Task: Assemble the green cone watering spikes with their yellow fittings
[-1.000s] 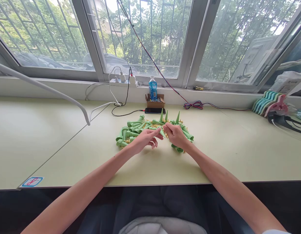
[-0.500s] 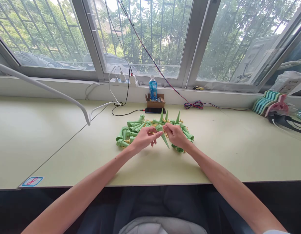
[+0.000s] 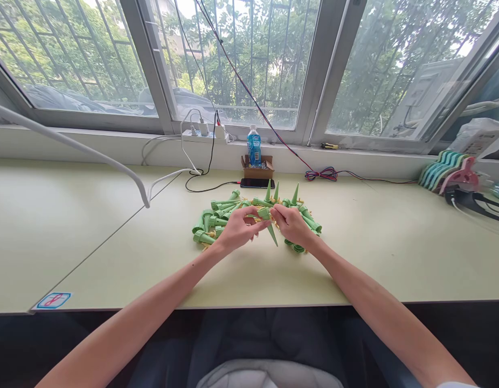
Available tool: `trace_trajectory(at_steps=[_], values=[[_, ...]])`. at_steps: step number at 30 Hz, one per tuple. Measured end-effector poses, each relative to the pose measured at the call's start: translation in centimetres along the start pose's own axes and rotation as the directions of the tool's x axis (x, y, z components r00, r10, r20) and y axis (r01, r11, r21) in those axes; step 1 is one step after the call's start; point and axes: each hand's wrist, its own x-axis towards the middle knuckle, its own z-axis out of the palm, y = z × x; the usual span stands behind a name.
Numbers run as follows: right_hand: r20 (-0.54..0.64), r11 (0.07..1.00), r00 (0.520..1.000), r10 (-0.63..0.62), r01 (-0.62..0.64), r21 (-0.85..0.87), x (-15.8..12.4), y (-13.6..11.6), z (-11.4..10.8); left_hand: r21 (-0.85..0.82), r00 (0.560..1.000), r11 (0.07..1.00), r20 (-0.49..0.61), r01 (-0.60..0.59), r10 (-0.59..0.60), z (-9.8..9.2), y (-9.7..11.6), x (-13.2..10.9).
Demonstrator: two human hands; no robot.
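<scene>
My left hand (image 3: 242, 226) pinches a green plastic watering spike (image 3: 264, 214) by its ribbed cap, between thumb and fingers. The pointed end slants down to the right, above the table. Close against the cap, my right hand (image 3: 289, 221) is closed in a pinch. A trace of a small yellow part (image 3: 272, 216) shows at its fingertips, mostly hidden. Around both hands lies a pile of green spikes (image 3: 223, 207), several with small yellow pieces on them. A few spikes stand point up behind my hands, such as a green cone (image 3: 295, 194).
A blue-labelled bottle (image 3: 254, 146) stands in a small cardboard box (image 3: 257, 171), with a phone (image 3: 257, 183) in front. A bundled cable (image 3: 321, 173) lies to the right. A white curved bar (image 3: 91, 146) crosses the left. Hangers (image 3: 443, 170) sit at far right.
The spike in my left hand has turned slightly, its cap tilting and its tip shifting a little left. My right hand stays almost in place beside the cap.
</scene>
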Motion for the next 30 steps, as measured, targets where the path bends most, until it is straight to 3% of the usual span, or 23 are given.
trace_trajectory(at_steps=[12, 18, 24, 30], values=[[0.003, 1.000, 1.000, -0.001, 0.001, 0.004, 0.0, -0.1, 0.0, 0.084, 0.998, 0.996, -0.055, -0.009, 0.014, 0.1, 0.1, -0.1], [0.011, 1.000, 1.000, -0.009, 0.009, -0.005, 0.0, 0.1, 0.1, 0.154, 0.982, 0.979, -0.111, -0.137, 0.155, 0.3, -0.5, 0.0], [0.015, 1.000, 1.000, -0.010, 0.010, 0.002, 0.0, 0.2, 0.2, 0.257, 0.952, 0.932, -0.101, -0.255, 0.289, 0.3, -1.0, 0.1], [0.023, 1.000, 1.000, -0.013, 0.012, 0.020, 0.0, 0.2, 0.2, 0.320, 0.934, 0.894, -0.065, -0.314, 0.351, 0.3, -0.7, -0.1]])
